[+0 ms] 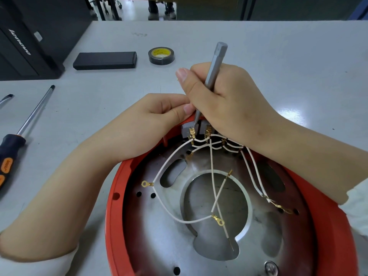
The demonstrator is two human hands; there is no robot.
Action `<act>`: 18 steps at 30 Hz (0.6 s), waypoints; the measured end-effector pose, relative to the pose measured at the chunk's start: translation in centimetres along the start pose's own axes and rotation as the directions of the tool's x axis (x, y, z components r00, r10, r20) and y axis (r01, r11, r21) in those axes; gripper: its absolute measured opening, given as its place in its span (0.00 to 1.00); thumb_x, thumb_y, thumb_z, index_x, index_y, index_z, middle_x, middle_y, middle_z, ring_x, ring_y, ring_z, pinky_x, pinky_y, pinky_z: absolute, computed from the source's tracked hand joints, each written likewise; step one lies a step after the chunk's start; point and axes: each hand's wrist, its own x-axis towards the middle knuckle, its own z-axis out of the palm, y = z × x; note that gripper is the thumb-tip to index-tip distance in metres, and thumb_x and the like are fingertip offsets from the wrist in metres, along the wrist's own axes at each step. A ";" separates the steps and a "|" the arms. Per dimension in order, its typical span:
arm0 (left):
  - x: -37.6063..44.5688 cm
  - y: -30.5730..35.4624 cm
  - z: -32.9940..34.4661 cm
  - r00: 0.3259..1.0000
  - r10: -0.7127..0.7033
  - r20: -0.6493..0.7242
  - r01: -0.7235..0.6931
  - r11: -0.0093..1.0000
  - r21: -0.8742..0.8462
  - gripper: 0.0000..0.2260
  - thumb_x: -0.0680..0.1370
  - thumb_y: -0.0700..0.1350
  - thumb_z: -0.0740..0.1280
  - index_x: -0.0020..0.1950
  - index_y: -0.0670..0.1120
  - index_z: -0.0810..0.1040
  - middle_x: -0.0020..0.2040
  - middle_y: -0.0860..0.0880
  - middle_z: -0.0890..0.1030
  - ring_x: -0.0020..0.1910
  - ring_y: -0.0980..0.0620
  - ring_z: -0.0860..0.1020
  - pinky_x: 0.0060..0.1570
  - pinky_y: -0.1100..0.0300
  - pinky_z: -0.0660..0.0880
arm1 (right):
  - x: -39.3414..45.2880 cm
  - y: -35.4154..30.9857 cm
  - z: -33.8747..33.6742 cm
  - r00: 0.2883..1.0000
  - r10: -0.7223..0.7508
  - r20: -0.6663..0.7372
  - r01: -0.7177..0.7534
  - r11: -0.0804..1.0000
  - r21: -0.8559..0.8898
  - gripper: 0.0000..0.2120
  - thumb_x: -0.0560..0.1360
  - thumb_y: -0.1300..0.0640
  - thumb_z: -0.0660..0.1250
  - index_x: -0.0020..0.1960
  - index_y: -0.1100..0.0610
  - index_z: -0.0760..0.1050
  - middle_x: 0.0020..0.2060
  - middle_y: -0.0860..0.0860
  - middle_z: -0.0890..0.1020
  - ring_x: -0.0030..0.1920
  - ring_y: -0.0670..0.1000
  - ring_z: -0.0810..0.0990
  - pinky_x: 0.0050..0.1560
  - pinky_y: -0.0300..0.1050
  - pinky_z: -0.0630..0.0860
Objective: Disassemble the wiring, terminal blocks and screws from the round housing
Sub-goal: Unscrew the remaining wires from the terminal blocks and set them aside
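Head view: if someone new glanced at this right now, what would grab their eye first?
The red round housing fills the lower frame, with white wires looping loose across its metal plate. At its far rim the right hand grips a grey metal tool, its tip down at the grey terminal blocks, while the left hand rests beside it. A screwdriver lies on the table at left.

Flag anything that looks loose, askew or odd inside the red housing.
Several white wires lie loose and crossed over the metal plate, their gold ring terminals attached to nothing. Empty screw holes show beside them.
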 end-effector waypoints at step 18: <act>0.0 -0.2 -0.1 1.000 -0.023 -0.010 0.023 1.000 0.020 0.11 0.82 0.43 0.59 0.50 0.53 0.81 0.48 0.59 0.84 0.53 0.63 0.80 0.55 0.70 0.72 | 1.0 -0.4 -0.2 0.976 0.172 0.132 -0.157 0.981 -0.118 0.21 0.79 0.56 0.60 0.27 0.57 0.64 0.20 0.48 0.67 0.25 0.47 0.68 0.28 0.42 0.65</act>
